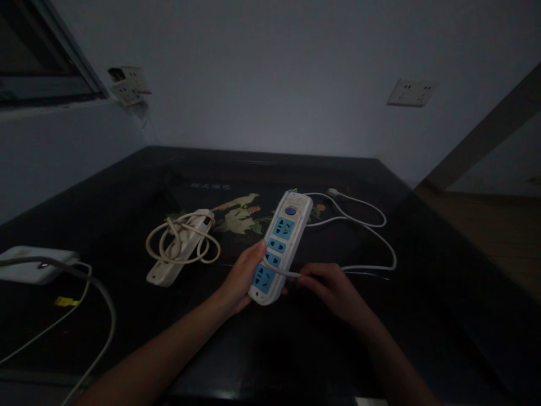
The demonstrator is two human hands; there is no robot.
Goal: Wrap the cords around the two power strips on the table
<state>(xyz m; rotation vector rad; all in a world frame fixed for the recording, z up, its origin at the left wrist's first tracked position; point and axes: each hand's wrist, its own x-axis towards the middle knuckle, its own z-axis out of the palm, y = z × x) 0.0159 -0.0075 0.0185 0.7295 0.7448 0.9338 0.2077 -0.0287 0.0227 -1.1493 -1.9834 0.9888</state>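
We hold the blue-socket power strip (287, 243) at a slant above the middle of the black tabletop (253, 344), its switch end far and to the right, its other end near and to the left. Our left hand (243, 276) is closed around the near part of the strip: the thumb lies on the left edge of the socket face, and the other fingers pass beneath, their tips just showing at the right edge. Our right hand (332, 287) is nearly closed, thumb and index finger pinching the white cord (287, 273) just beside the strip's right edge; its remaining fingers are curled and partly hidden.

The pinched cord crosses the socket face near the left thumb and partly covers the near sockets. To the right, further cord spreads in loose loops, with a plug (333, 192) at the far side. To the left we see a cream power strip (163, 273), its own cord (147, 242) coiled over it, apart from our left hand. At the far left edge lie a white box-shaped device (36, 273), a grey cable (112, 316) and a yellow tag (65, 301). A bird-and-flower decoration (239, 220) shows behind the strips.
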